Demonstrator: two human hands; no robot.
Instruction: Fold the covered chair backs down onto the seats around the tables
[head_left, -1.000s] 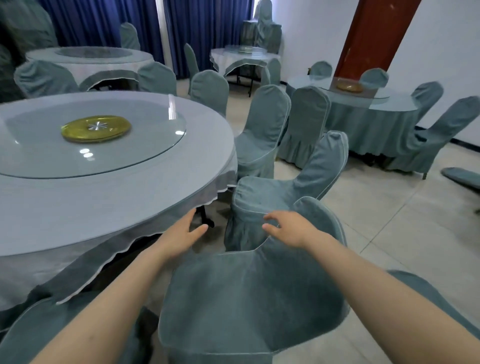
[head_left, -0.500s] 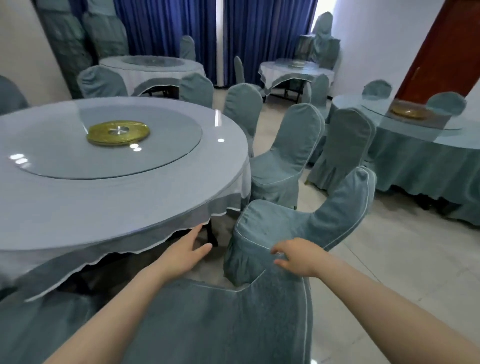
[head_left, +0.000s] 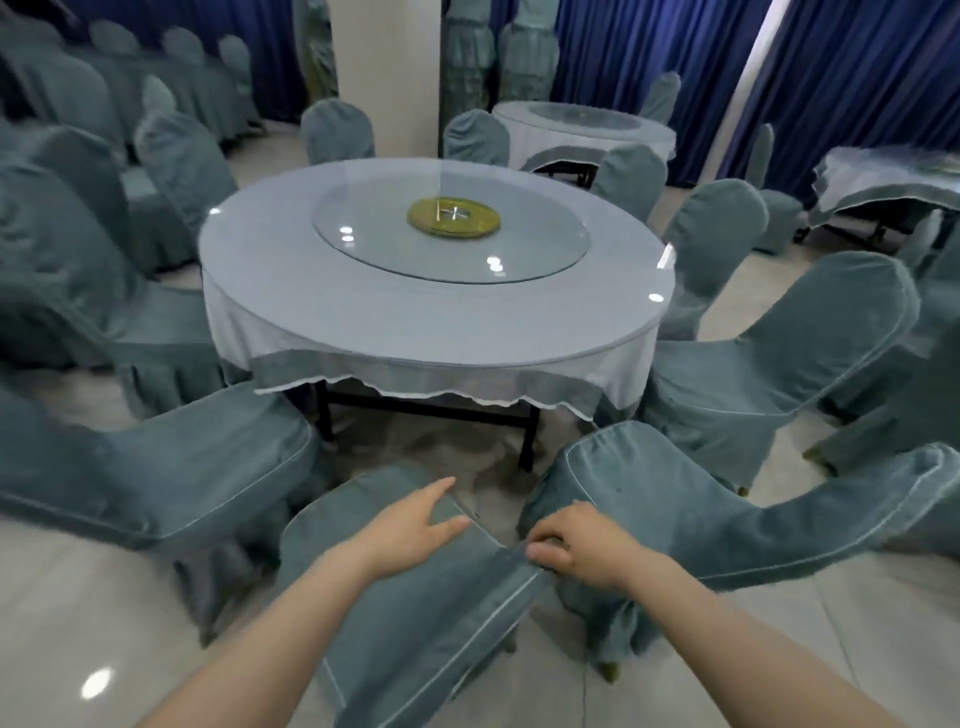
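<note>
A chair in a blue-grey cover (head_left: 415, 613) stands right below me, its back leaning toward me. My left hand (head_left: 415, 530) lies flat with straight fingers on the cover near the seat. My right hand (head_left: 576, 545) pinches the piped edge of the cover at the chair's right side. The round table (head_left: 436, 312) with a pale cloth stands just beyond. To the right another covered chair (head_left: 701, 519) has its back tilted low; to the left a further covered chair (head_left: 171, 467) stands close.
A glass turntable (head_left: 452, 234) with a gold disc (head_left: 453, 216) sits on the table. Covered chairs ring it, upright at the far side (head_left: 711, 244). More tables (head_left: 582, 124) and stacked chairs stand by blue curtains. Tiled floor shows at lower left and right.
The view has swung left, so the table now sits centred ahead. My left hand moved from the air onto the chair cover; my right hand closed on the cover's edge.
</note>
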